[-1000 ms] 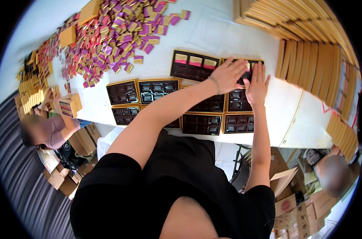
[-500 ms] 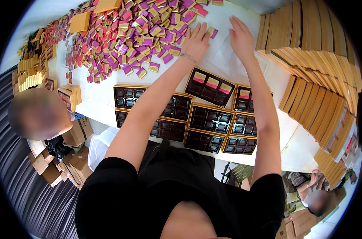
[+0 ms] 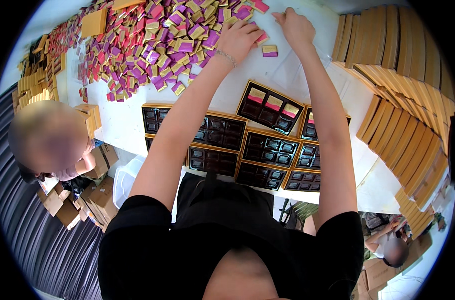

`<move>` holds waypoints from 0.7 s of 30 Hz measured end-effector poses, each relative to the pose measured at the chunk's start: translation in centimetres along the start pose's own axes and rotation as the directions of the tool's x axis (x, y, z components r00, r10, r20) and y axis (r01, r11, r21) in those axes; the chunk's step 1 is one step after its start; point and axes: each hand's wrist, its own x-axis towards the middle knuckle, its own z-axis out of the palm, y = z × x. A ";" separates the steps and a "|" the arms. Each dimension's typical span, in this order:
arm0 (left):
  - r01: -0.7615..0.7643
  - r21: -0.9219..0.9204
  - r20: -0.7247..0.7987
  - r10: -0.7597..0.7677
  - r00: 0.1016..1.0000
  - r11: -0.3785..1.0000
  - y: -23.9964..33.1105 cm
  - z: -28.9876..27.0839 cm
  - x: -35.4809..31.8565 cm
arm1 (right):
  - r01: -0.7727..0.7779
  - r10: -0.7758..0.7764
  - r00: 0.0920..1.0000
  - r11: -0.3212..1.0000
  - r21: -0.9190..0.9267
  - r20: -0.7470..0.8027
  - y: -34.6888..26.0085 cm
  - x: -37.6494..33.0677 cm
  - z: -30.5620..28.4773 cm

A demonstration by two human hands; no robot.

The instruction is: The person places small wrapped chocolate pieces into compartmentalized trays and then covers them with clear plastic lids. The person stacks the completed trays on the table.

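My left hand (image 3: 240,40) is at the right edge of a large pile of small wrapped chocolates (image 3: 162,50) in gold, purple and red. Its fingers curl over a red and gold wrapped chocolate (image 3: 262,38) showing at the fingertips. To its right, my right hand (image 3: 296,30) is closed with fingers bent inward; whatever they hold is hidden. A single purple and gold chocolate (image 3: 270,50) lies between the hands. Nearer me, a tilted box with a dark tray (image 3: 270,107) has three red and gold pieces along its far row, its near row unfilled.
Several gold-edged boxes with dark trays (image 3: 270,149) stand in rows at the near table edge, one partly under my right forearm. Stacked yellowish boxes (image 3: 382,37) line the right. Clear plastic (image 3: 287,70) lies near my right forearm. Other people sit left and lower right.
Both hands have gone from outstretched fingers to curled ones. My left hand has shifted slightly left, my right hand farther away. The loose purple and gold chocolate now lies apart from my left hand.
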 end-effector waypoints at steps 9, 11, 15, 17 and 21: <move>-0.228 -0.035 -0.104 0.223 0.969 0.973 0.5 1.3 2.2 | 0.681 -0.680 0.654 0.720 -0.132 -0.332 7.2 3.3 5.0; -0.234 0.065 -0.076 0.238 0.968 0.970 0.6 2.1 2.4 | 0.678 -0.675 0.660 0.724 -0.125 -0.331 7.2 3.2 4.8; -0.253 0.310 0.104 0.232 0.967 0.916 2.1 0.7 2.5 | 0.502 -0.566 0.761 0.823 -0.267 -0.317 7.0 -0.9 2.8; -0.062 0.087 -0.009 0.063 0.998 0.994 1.9 -0.5 1.3 | 0.461 -0.501 0.739 0.864 -0.204 -0.451 7.6 -2.0 3.2; 0.352 -0.601 0.077 -0.386 0.919 0.718 1.3 -4.2 -7.0 | 0.205 -0.065 0.964 0.798 0.567 -0.257 5.5 -15.4 4.2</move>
